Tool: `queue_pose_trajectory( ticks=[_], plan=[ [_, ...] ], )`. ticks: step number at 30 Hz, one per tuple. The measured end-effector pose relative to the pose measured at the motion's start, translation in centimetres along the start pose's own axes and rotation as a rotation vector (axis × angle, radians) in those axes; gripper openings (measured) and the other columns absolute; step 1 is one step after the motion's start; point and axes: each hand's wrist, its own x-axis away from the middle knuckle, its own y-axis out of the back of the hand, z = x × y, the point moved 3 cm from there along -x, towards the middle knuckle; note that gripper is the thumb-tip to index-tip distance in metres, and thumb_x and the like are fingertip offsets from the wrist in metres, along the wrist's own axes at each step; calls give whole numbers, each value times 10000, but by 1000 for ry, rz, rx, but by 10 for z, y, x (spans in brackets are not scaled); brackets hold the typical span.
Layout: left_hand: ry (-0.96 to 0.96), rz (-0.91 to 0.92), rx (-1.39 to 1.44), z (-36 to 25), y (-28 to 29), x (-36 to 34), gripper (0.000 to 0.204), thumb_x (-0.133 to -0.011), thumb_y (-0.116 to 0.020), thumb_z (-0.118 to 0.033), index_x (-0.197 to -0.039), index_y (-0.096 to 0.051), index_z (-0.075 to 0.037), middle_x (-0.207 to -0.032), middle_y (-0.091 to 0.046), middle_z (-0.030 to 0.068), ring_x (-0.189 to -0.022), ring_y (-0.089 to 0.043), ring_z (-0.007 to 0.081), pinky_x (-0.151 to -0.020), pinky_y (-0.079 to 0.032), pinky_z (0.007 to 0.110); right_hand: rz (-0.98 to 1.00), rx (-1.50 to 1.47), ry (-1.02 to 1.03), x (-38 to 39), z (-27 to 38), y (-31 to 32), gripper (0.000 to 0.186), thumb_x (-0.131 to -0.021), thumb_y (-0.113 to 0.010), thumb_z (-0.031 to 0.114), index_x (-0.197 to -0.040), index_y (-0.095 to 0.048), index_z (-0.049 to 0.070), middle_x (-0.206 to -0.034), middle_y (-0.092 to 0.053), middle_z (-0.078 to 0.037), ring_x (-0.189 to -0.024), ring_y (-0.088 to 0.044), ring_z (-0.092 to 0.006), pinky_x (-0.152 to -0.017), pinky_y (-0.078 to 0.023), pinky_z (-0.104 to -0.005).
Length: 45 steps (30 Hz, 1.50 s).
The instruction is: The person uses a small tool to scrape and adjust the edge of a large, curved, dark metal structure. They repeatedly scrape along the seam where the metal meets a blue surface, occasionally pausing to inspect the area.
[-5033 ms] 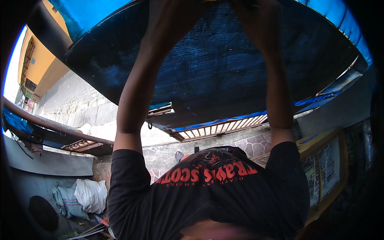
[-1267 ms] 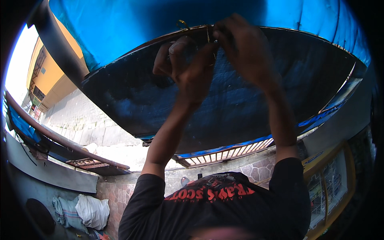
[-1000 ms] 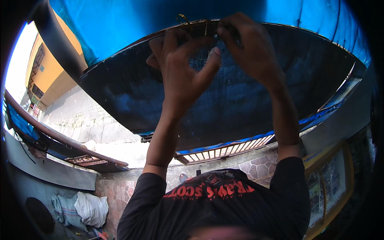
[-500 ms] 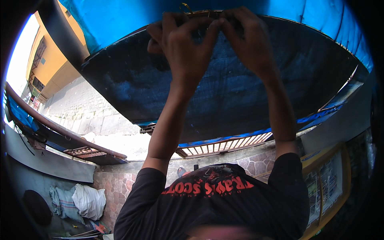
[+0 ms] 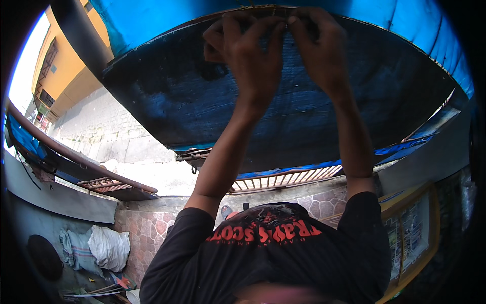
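Both of my arms reach up to the far edge of a large dark panel [image 5: 283, 121], where a bright blue sheet [image 5: 167, 15] lies along its rim. My left hand [image 5: 253, 55] is closed, thumb and forefinger pinched together at that edge. Close beside it, my right hand [image 5: 321, 50] is pinched too, its fingertips nearly meeting the left ones. What sits between the fingertips is too small and dark to make out. A thin yellowish strand [image 5: 274, 10] shows at the rim just above the fingers.
Below the panel runs a barred metal gate [image 5: 288, 177]. A brown rail [image 5: 76, 154] curves along the left. White sacks [image 5: 111, 248] lie on the lower left, and a yellow-framed glass cabinet [image 5: 412, 238] stands at the lower right. Stone paving [image 5: 149, 220] covers the ground.
My left hand has shifted a little to the right, and the right hand slightly too. The yellowish strand that stuck up beside the left fingers now shows less. Both hands stay pinched.
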Motion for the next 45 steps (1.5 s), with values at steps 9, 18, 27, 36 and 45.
queue_pose_trajectory(
  ticks=[9,18,27,36,45],
  plan=[
    [-45,-15,-84,-6,-1,0,166,-809,-860,-230,-950,-837,-146,-1058,-653,54,-1123,-458,282,-934,-382,406,-112,103,176,3,0,-1,256,-959,-689,228,-1068,-722,-2,-1008,-722,-182,-868,-728,-312,-784,-572,-399],
    [-369,269,-116,-1,23,-41,216,-812,-876,-263,-973,-838,-124,-1070,-714,87,-1076,-586,268,-939,-430,417,-174,147,232,13,1,1,185,-950,-720,197,-1028,-725,29,-997,-711,-139,-875,-736,-309,-748,-572,-397],
    [-523,322,-207,-1,23,-53,226,-811,-884,-259,-989,-837,-127,-1120,-716,84,-1157,-581,284,-969,-450,430,-264,97,223,17,-1,-6,147,-930,-746,165,-1008,-733,41,-947,-707,-110,-770,-721,-257,-681,-556,-357],
    [-518,415,-198,4,26,-58,208,-822,-875,-235,-999,-836,-133,-1146,-714,81,-1200,-552,309,-1005,-485,447,-301,91,260,19,-6,-6,162,-929,-767,193,-1004,-756,51,-862,-660,-55,-677,-596,-145,-599,-459,-302],
    [-607,375,-185,13,15,-64,147,-852,-836,-177,-991,-832,-130,-1111,-714,74,-1189,-529,304,-1007,-469,448,-280,63,243,18,-4,-6,195,-876,-819,231,-988,-778,77,-924,-716,-73,-765,-681,-185,-668,-526,-317]
  ],
)
